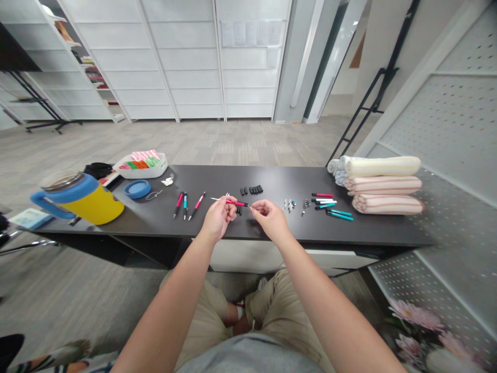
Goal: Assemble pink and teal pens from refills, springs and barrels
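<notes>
My left hand is closed around a red pen barrel, held level above the table's front part. A thin pale refill sticks out to the left of those fingers. My right hand is pinched at the barrel's black right end; what is in its fingertips is too small to name. Black pen grips lie in a row behind the hands. To the right are small metallic pen parts, another little pile of parts, and several red, white and teal barrels.
Left of my hands lie two red pens and a teal pen. Farther left are a yellow-blue mug, a blue lid and a white basket of packets. Rolled towels are stacked at the dark table's right end.
</notes>
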Demonstrator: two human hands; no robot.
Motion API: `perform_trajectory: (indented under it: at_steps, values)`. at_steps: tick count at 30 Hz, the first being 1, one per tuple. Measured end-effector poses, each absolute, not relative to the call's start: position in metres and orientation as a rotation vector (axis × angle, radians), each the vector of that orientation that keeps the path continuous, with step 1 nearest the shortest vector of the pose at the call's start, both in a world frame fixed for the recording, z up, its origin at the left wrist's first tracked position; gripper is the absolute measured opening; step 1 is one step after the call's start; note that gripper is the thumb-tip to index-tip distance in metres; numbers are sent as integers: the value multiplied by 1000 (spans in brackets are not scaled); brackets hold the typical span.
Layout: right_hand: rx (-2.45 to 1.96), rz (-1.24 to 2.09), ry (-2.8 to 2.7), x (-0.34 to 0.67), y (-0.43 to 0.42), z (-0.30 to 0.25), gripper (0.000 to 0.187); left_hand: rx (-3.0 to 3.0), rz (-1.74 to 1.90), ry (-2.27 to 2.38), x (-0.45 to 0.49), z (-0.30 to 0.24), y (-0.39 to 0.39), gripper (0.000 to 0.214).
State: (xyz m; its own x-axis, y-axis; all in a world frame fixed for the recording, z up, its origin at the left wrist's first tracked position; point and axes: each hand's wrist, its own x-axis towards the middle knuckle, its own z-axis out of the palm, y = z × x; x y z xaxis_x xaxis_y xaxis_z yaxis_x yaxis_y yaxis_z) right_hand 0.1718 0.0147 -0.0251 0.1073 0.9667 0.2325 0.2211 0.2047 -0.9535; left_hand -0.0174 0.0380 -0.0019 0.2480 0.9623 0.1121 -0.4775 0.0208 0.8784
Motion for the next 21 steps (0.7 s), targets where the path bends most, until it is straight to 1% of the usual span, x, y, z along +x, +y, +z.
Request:
perform_trajectory:
  at_steps: [6, 12, 21]
  values:
    - [-1193, 841, -1341, 173, 15, -28, 31, 955, 1221, 593, -18, -2, 38, 33]
    - [-1177, 837, -1359, 172, 12, -30, 28, 975, 1196, 625, -17, -2, 38, 34]
    - [-1222, 861, -1385, 171, 2, -17, 27, 969, 1170, 589, -19, -2, 38, 34]
